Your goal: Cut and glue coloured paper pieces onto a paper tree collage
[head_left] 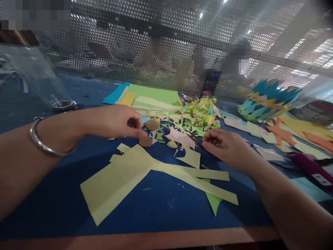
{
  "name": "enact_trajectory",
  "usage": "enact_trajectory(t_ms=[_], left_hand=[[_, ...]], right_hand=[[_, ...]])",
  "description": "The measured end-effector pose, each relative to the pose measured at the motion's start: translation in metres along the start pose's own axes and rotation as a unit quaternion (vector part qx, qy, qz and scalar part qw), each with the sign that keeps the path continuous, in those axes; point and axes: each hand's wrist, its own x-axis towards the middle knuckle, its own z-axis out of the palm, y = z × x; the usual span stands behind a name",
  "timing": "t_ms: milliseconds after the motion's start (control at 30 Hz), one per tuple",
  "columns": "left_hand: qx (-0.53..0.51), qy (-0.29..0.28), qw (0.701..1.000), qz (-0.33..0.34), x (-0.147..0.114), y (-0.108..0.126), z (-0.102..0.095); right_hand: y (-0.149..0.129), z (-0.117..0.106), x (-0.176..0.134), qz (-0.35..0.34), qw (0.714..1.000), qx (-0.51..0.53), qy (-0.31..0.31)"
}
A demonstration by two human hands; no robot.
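Note:
My left hand [117, 122], with a silver bangle at its wrist, is closed in a pinch at the edge of a brown round disc [145, 141]. A second brown disc [151, 125] lies just behind its fingertips. On the right, my right hand [225, 144] has its fingers curled around dark scissors [195, 139], whose blades point away over the paper scraps; the grip itself is mostly hidden. Between my arms lie a folded pale yellow sheet [117, 184] and two pale yellow strips [205, 180], with a green scrap [214, 201] partly beneath them.
Behind my hands is a heap of small paper cuttings [200, 114], beside stacked coloured sheets [156, 93]. A glass bottle [44, 76] stands at left. A paper crown [267, 100], orange strips [281, 133] and a purple glue gun [309, 166] lie right. Perforated metal panel [125, 48] borders the back.

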Motion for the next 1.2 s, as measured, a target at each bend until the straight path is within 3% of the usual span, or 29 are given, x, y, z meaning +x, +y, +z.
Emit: enact_trajectory(t_ms=[67,267,400,500,567,600,733,967,1000,1100,1200], left_hand=[[0.046,-0.066,0.997,0.002,-0.005,0.005,0.005],[0.122,-0.067,0.990,-0.020,-0.011,0.009,0.012],[0.110,-0.124,0.986,-0.015,-0.008,0.014,0.010],[0.070,-0.096,0.993,-0.001,-0.008,0.008,0.011],[0.044,-0.042,0.998,0.013,-0.009,-0.001,0.014],[0.038,-0.045,0.998,0.011,-0.010,-0.007,0.016],[0.000,-0.022,1.000,0.019,-0.017,-0.020,0.024],[-0.078,-0.049,0.996,0.018,-0.032,0.002,0.020],[-0.086,-0.074,0.993,0.016,-0.032,0.004,0.018],[-0.131,-0.062,0.989,0.019,-0.029,0.004,0.014],[-0.171,-0.034,0.984,0.024,-0.029,0.001,0.013]], right_hand=[[0.001,0.000,0.000,0.013,0.999,0.029,0.004],[0.003,-0.001,0.001,0.018,0.995,0.076,0.057],[0.003,0.000,0.002,0.025,0.983,0.152,0.103],[-0.001,0.002,0.003,0.070,0.952,0.281,0.096],[-0.005,0.002,0.004,0.106,0.916,0.379,0.073],[-0.008,0.002,0.004,0.116,0.898,0.420,0.062],[-0.012,0.002,0.005,0.120,0.866,0.483,0.046],[-0.023,0.001,0.003,0.097,0.859,0.501,0.041],[-0.025,0.000,0.002,0.093,0.860,0.499,0.044],[-0.036,-0.007,-0.003,0.084,0.875,0.474,0.047],[-0.050,-0.013,-0.007,0.055,0.908,0.415,0.010]])
